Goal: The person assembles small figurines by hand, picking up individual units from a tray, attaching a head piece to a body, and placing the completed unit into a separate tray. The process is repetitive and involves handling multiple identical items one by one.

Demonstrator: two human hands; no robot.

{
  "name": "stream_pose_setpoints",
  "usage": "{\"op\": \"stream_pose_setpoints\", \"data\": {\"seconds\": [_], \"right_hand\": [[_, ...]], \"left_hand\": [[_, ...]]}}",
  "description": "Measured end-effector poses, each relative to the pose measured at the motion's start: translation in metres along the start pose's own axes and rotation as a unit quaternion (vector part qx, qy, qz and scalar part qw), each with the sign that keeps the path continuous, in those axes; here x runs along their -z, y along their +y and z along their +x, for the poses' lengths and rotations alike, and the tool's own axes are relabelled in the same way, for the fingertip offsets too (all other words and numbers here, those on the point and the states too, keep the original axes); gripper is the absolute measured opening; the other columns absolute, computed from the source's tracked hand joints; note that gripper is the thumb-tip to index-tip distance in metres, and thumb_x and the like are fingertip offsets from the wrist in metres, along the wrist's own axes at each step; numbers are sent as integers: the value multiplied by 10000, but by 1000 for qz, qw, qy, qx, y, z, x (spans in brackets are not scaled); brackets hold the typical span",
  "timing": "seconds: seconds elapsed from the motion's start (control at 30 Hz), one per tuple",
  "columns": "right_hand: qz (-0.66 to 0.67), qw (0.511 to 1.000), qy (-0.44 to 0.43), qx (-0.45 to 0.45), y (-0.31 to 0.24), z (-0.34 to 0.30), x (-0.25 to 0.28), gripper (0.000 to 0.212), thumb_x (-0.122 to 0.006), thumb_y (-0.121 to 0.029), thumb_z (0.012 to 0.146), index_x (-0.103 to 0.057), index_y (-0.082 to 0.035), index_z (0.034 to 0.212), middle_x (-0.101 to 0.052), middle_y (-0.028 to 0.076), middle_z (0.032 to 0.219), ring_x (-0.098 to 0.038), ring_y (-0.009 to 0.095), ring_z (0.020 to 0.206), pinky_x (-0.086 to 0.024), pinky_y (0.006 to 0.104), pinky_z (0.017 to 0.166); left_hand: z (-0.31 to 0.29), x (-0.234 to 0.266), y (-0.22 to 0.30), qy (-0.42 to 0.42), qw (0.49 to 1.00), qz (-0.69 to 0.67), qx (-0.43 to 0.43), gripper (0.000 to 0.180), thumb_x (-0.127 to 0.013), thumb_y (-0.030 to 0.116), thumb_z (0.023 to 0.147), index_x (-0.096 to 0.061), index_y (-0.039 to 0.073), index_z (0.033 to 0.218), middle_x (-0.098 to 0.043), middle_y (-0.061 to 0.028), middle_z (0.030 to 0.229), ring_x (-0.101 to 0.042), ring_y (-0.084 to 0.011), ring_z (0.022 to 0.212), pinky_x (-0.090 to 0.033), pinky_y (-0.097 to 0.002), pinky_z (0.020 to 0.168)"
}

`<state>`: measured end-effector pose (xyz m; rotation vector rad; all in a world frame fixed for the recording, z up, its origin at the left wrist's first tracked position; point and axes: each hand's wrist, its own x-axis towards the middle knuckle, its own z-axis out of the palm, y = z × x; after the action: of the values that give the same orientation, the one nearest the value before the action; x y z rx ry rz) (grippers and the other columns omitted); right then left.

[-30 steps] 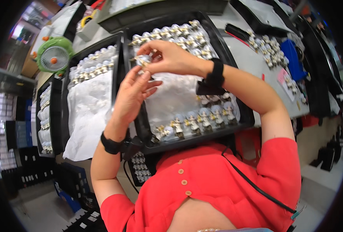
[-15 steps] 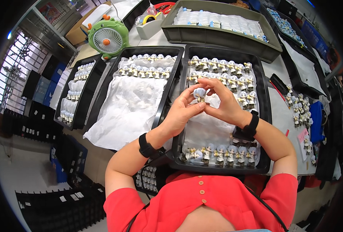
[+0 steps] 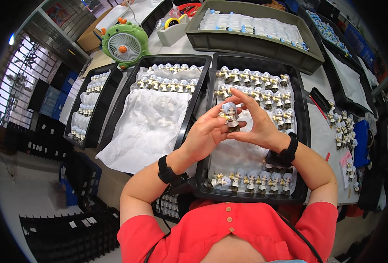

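Note:
A small figurine [image 3: 232,116] with pale blue hair, a white coat and a dark base is held upright between both hands, above the black tray [image 3: 308,127] in front of me. My left hand [image 3: 206,135] grips it from the left side, with fingers behind it. My right hand [image 3: 262,127] curves round it in a C, fingers near its head and thumb by its base. Inside the tray, several rows of like figurines [image 3: 264,81] stand on white sheeting. A nearer row [image 3: 262,180] lines the tray's front edge, one figurine at its left end lying tilted.
To the left lie a second black tray with white sheeting [image 3: 152,127] and a narrower tray [image 3: 89,103]. A green fan [image 3: 124,46] and an olive bin [image 3: 257,46] stand behind. Loose figurines [image 3: 343,127] and a blue box [image 3: 361,142] are on the right.
The figurine has turned upright so its front shows more, and sits slightly lower and to the right. My left hand has opened out a little around it. The view has shifted slightly.

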<state>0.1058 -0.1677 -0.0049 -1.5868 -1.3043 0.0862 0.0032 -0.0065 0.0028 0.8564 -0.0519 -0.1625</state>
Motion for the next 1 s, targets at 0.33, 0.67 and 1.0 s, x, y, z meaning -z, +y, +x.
{"op": "stream_pose_setpoints", "data": {"seconds": [0.33,0.67,1.0], "right_hand": [[-9,1000,7,-8,-1,-1,2,993,-834,-131,631,-276,-148,1451,-524,84,1235,-523,221,1017,-444,354,901],[-23,999,43,23,-6,-2,0,984,-833,-102,603,-303,-138,1432,-518,87,1239,-518,247,1074,-433,368,916],[-46,996,27,72,-10,-3,-5,956,-826,-35,569,-351,-127,1394,-520,79,1253,-501,270,1084,-497,347,847]], "left_hand": [[1,-2,-1,12,999,31,-19,569,-472,114,915,-251,49,1436,-465,-118,1316,-534,-282,1167,-463,-378,945],[-2,4,-6,49,999,20,-8,426,-460,193,975,-316,64,1355,-489,-107,1294,-578,-326,1106,-507,-398,868],[-2,-3,-10,0,997,71,-13,496,-480,326,969,-365,26,1347,-515,-100,1237,-584,-252,1078,-523,-360,865]]}}
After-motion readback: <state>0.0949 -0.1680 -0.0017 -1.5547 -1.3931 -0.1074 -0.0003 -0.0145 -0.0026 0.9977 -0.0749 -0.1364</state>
